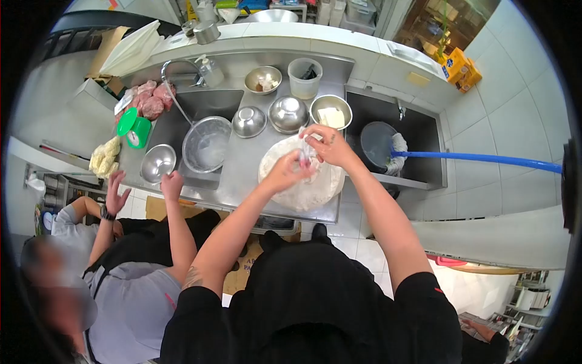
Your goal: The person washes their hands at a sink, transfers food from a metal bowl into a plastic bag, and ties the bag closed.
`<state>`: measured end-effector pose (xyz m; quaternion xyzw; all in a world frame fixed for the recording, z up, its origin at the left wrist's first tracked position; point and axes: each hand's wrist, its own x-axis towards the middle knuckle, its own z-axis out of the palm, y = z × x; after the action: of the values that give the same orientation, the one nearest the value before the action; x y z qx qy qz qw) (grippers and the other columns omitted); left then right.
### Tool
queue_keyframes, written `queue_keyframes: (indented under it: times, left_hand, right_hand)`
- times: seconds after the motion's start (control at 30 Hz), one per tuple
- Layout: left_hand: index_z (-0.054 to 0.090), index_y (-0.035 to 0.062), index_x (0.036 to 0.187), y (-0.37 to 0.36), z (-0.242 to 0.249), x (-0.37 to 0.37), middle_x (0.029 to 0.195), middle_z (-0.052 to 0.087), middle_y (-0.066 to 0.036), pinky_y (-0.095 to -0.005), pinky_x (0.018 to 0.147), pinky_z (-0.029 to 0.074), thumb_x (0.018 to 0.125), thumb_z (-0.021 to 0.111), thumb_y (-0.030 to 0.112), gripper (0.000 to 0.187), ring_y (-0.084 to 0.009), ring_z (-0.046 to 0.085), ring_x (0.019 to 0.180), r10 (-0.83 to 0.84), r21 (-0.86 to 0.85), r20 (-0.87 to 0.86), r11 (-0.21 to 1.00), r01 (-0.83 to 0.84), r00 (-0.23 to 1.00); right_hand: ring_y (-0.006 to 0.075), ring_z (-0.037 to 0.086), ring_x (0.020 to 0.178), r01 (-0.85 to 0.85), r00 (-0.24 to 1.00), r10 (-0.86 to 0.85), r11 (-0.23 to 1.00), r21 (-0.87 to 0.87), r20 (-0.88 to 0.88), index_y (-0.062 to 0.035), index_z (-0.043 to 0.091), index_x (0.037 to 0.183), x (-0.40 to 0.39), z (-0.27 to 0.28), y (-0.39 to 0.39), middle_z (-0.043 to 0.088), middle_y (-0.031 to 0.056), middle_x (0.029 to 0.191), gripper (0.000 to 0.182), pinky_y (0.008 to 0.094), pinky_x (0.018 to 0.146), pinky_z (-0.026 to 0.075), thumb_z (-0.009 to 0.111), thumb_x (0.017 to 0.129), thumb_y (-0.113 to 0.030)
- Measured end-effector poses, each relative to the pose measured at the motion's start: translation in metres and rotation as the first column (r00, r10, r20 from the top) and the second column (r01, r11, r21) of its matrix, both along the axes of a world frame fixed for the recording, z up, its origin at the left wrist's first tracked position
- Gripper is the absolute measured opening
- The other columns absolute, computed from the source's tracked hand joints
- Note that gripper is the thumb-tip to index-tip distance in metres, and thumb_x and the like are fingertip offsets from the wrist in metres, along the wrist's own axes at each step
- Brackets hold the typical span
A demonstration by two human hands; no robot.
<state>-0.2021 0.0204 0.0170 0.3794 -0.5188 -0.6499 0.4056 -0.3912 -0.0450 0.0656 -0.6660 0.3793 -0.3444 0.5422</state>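
Observation:
Both of my hands are raised over a round white board or shallow tub (321, 188) with a pale, floury-looking surface. My right hand (327, 145) pinches a small clear plastic bag (305, 148) that shows a touch of pink-red. Close below it, my left hand (288, 171) has its fingers curled at the same bag, slightly blurred. What the bag contains is too small to make out. Just beyond my hands stands a steel bowl with pale yellow blocks (331, 117). An overturned steel bowl (288, 114) and a smaller steel bowl (250, 122) sit to its left.
A plastic tub of cloudy water (207, 144) stands in the left sink under a hose. A dark bucket (377, 145) and blue hose (479, 158) occupy the right sink. Green scale (134, 128) and raw meat (148, 98) are left. A person's hands (115, 194) are beside me.

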Motion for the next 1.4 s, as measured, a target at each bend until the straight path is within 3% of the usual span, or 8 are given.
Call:
queue_keyframes:
  times: [0.07,0.3,0.43,0.57,0.63,0.9,1.07,1.4]
  left_hand:
    - [0.070,0.0149,0.092,0.008,0.010,-0.006,0.093,0.065,-0.004,-0.0447,0.107,0.041,0.085,0.071,0.013,0.007,-0.0255,0.064,0.098,0.354,-0.562,0.777,0.763,0.319,0.521]
    - [0.067,0.0121,0.078,-0.017,0.006,0.006,0.086,0.063,-0.001,-0.0428,0.089,0.052,0.078,0.071,0.011,0.004,-0.0231,0.065,0.087,0.636,-0.907,0.417,0.243,0.345,0.649]
    - [0.068,0.0090,0.080,-0.033,-0.011,0.004,0.086,0.066,-0.004,-0.0362,0.077,0.052,0.083,0.072,0.012,0.006,-0.0219,0.065,0.078,0.480,-0.771,0.574,0.590,0.240,0.663]
    - [0.067,0.0045,0.080,-0.050,-0.020,-0.001,0.082,0.068,-0.006,-0.0325,0.067,0.049,0.085,0.073,0.009,0.009,-0.0208,0.064,0.072,0.216,-0.188,0.352,0.969,-0.157,0.911]
    - [0.068,0.0029,0.083,-0.056,-0.025,-0.005,0.085,0.069,-0.008,-0.0299,0.069,0.049,0.088,0.071,0.008,0.008,-0.0172,0.064,0.076,0.147,0.180,0.145,0.968,-0.172,0.978]
    - [0.066,0.0004,0.092,-0.053,-0.031,0.003,0.088,0.068,-0.006,-0.0295,0.073,0.050,0.093,0.069,0.013,0.013,-0.0131,0.064,0.079,0.257,0.540,-0.275,0.838,-0.072,0.926]
    - [0.066,0.0024,0.092,-0.033,0.014,-0.009,0.081,0.063,-0.002,-0.0267,0.076,0.047,0.097,0.066,0.029,0.027,-0.0122,0.060,0.074,0.241,0.067,0.094,0.967,-0.247,0.966]
    - [0.062,0.0031,0.054,-0.054,0.052,0.039,0.080,0.062,-0.008,-0.0438,0.083,0.044,0.094,0.061,0.033,0.049,-0.0320,0.056,0.085,0.279,-0.533,0.609,0.837,0.123,0.742]
  right_hand:
    - [0.0120,0.054,0.046,-0.101,0.989,0.108,0.993,0.063,-0.104,-0.0028,0.063,0.103,0.009,-0.020,-0.019,0.063,0.0061,0.083,0.010,0.0282,0.040,0.041,0.057,0.095,-0.005]
    - [0.0135,0.062,0.053,-0.193,0.841,0.260,0.963,0.186,-0.474,-0.0033,0.074,0.093,0.022,-0.041,-0.032,0.068,0.0092,0.071,0.018,0.0299,0.042,0.043,0.058,0.092,-0.012]
    - [0.0134,0.058,0.055,-0.114,0.930,0.239,0.910,0.399,-0.278,0.0012,0.066,0.115,-0.010,-0.043,-0.033,0.067,0.0093,0.078,0.027,0.0295,0.050,0.048,0.058,0.091,-0.008]
    - [0.0162,0.065,0.074,-0.095,0.991,0.085,0.991,0.097,0.107,-0.0092,0.051,0.136,-0.035,-0.039,0.022,0.060,0.0149,0.121,0.053,0.0311,0.066,0.052,0.062,0.086,0.004]
    - [0.0217,0.065,0.081,0.012,0.988,-0.079,0.896,-0.445,-0.131,-0.0091,0.053,0.134,-0.027,-0.025,0.048,0.061,0.0137,0.118,0.050,0.0330,0.072,0.052,0.065,0.087,0.004]
    - [0.0202,0.063,0.092,0.271,0.959,-0.281,0.894,-0.357,0.024,0.0015,0.066,0.102,0.009,-0.065,0.043,0.063,0.0132,0.113,0.012,0.0327,0.080,0.050,0.060,0.097,-0.007]
    - [0.0109,0.061,0.091,0.087,0.978,-0.155,0.912,0.401,0.140,-0.0044,0.071,0.091,0.001,-0.012,0.040,0.068,0.0003,0.094,0.020,0.0297,0.081,0.044,0.063,0.096,-0.023]
    - [0.0060,0.052,0.076,0.169,0.972,-0.222,0.890,0.423,0.078,-0.0035,0.072,0.082,-0.044,0.006,0.038,0.063,-0.0042,0.079,0.017,0.0236,0.071,0.039,0.068,0.091,-0.018]
